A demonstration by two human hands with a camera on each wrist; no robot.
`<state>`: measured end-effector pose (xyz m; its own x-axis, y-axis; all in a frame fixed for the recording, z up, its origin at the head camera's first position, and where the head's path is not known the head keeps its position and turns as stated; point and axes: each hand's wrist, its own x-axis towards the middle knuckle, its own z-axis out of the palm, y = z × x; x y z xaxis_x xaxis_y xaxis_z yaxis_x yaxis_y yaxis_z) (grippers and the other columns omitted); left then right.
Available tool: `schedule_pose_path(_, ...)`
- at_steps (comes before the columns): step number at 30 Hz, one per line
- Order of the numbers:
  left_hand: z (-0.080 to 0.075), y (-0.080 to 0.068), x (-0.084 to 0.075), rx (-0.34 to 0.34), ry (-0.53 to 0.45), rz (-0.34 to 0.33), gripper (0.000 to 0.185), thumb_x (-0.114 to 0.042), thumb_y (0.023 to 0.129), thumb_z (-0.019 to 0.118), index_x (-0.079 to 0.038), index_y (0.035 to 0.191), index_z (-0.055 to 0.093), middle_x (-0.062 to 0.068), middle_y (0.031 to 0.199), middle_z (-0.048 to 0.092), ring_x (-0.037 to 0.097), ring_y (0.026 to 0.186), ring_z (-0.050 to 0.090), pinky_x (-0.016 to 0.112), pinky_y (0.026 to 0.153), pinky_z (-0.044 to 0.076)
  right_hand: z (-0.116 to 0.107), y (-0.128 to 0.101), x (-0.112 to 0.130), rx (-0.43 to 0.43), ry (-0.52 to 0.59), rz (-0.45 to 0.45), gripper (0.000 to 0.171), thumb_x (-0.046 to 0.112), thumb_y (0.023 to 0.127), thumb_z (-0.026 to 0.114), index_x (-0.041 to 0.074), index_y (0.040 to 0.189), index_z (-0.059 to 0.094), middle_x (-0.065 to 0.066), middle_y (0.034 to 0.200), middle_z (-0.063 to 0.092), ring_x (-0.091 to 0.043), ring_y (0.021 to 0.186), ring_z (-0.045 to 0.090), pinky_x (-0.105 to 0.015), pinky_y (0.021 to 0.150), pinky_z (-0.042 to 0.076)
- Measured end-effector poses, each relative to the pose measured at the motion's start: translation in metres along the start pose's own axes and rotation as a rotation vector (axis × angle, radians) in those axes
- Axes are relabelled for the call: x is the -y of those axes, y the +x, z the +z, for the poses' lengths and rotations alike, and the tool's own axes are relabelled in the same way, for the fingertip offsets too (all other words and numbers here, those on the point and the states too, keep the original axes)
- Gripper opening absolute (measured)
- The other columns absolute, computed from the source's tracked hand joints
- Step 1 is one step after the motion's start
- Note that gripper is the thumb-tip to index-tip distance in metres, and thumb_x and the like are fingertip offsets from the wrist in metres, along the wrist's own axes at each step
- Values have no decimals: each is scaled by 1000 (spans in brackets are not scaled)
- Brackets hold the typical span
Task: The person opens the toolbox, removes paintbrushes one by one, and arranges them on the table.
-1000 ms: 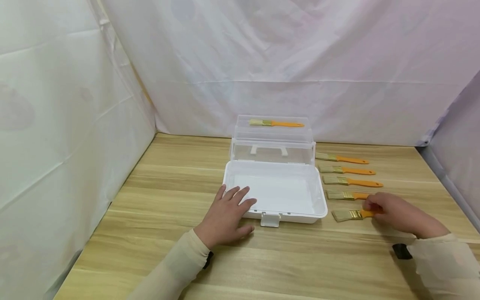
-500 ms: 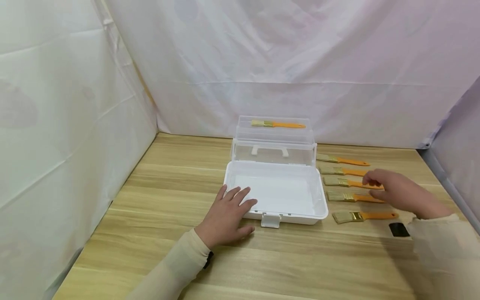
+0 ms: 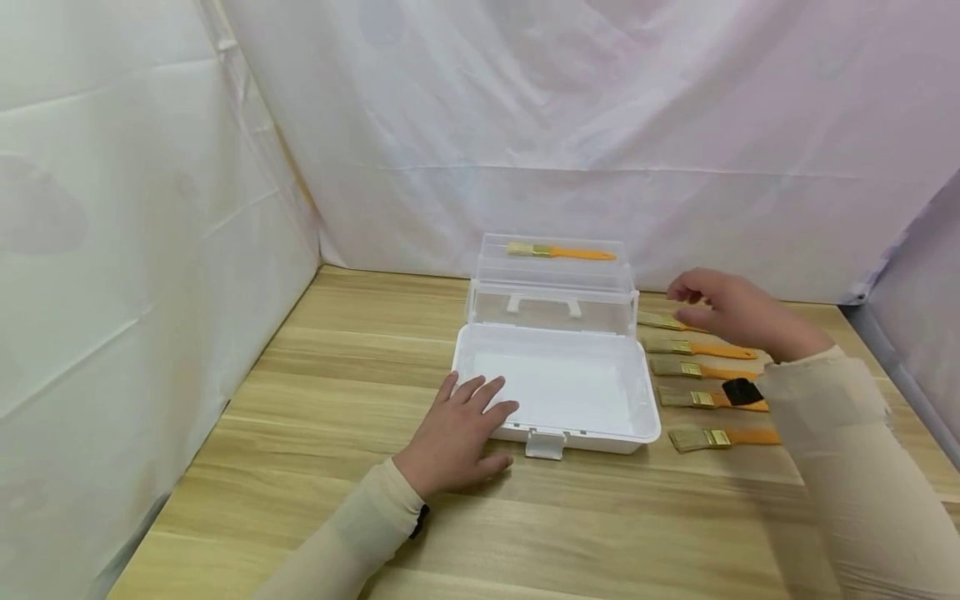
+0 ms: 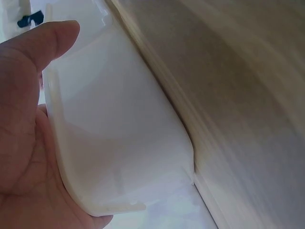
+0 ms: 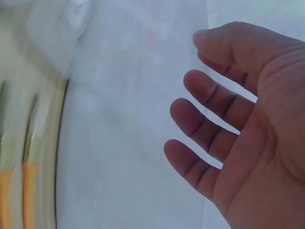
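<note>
A white plastic box [image 3: 555, 383] stands on the table with its clear lid [image 3: 551, 271] raised at the back. My left hand [image 3: 453, 437] rests over its front left corner, fingers spread across the rim; the left wrist view shows the hand along the box wall [image 4: 114, 114]. One orange-handled paintbrush [image 3: 562, 252] lies in the raised lid. Several more paintbrushes [image 3: 716, 348] lie in a column right of the box, bristles toward it. Above the farthest one hovers my right hand [image 3: 738, 312], empty, fingers loosely bent and apart in the right wrist view [image 5: 238, 124].
A wood-grain table [image 3: 352, 367] carries everything. White cloth walls stand behind [image 3: 555, 108] and at the left [image 3: 127, 217]. A clear latch [image 3: 545, 444] hangs at the box's front edge. The right sleeve [image 3: 840, 467] passes over part of the nearest brush handle.
My right hand let go of the nearest paintbrush, lifted, and moved away over the column to the farthest one. The left hand stayed on the box. The view shifted slightly.
</note>
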<state>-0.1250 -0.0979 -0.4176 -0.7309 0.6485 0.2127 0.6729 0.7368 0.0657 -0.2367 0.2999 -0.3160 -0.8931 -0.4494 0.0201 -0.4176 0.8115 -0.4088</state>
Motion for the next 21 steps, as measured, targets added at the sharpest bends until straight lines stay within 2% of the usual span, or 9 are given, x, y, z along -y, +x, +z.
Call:
schedule_pose_path(8, 1, 0, 0, 5, 12, -7, 63, -53, 82, 71, -21, 135, 59, 9, 148, 47, 32, 133, 45, 60, 111, 26, -9, 46, 18, 34, 47, 14, 23, 17, 98, 61, 7, 118, 59, -11, 116, 59, -28, 104, 52, -49, 86, 44)
schedule_pose_path(16, 3, 0, -1, 2, 12, -4, 63, -54, 82, 71, -22, 135, 58, 9, 148, 47, 32, 132, 46, 61, 110, 27, -1, 85, 25, 46, 111, -19, 30, 21, 99, 61, 5, 123, 57, -14, 123, 55, -29, 111, 49, -50, 89, 42)
schedule_pose_path(21, 2, 0, -2, -8, 7, -1, 63, -53, 82, 72, -21, 134, 59, 9, 147, 48, 33, 132, 46, 61, 110, 28, 2, 104, 26, 32, 101, -24, 32, 20, 99, 61, 4, 126, 56, -14, 126, 53, -30, 113, 48, -51, 93, 42)
